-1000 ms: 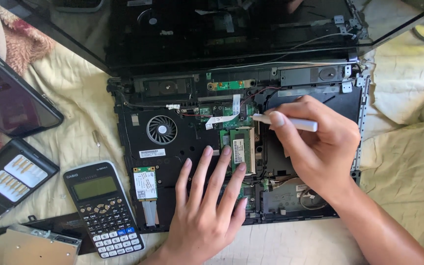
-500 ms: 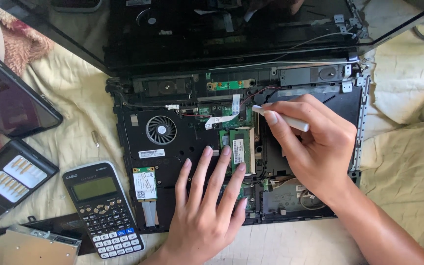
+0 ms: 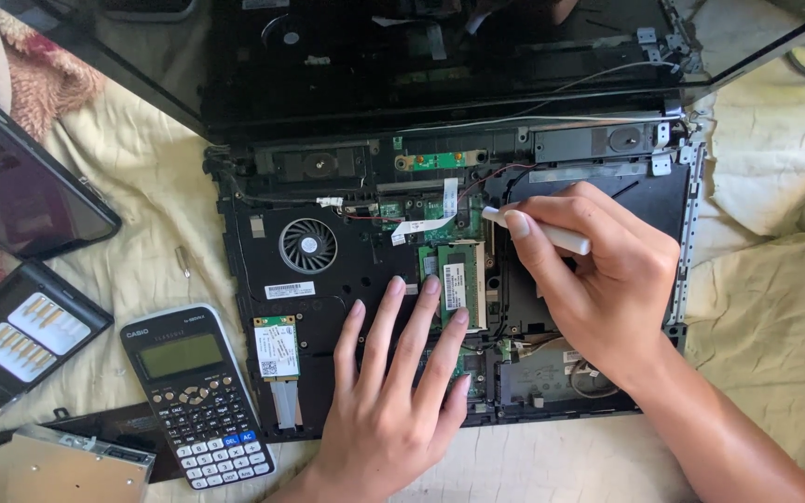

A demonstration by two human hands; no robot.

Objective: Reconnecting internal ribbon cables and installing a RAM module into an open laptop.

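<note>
Black calculator [image 3: 199,394] lower left, w/ bit case [image 3: 22,342], silver optical drive [image 3: 65,466] & loose screw [image 3: 184,261] nearby on cloth.

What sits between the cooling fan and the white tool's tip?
In the head view, a white ribbon cable lies between the cooling fan and the white tool in the right hand.

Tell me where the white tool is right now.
In the head view the white tool is pinched in the right hand, right of centre over the opened laptop, its tip just above the green memory module.
</note>
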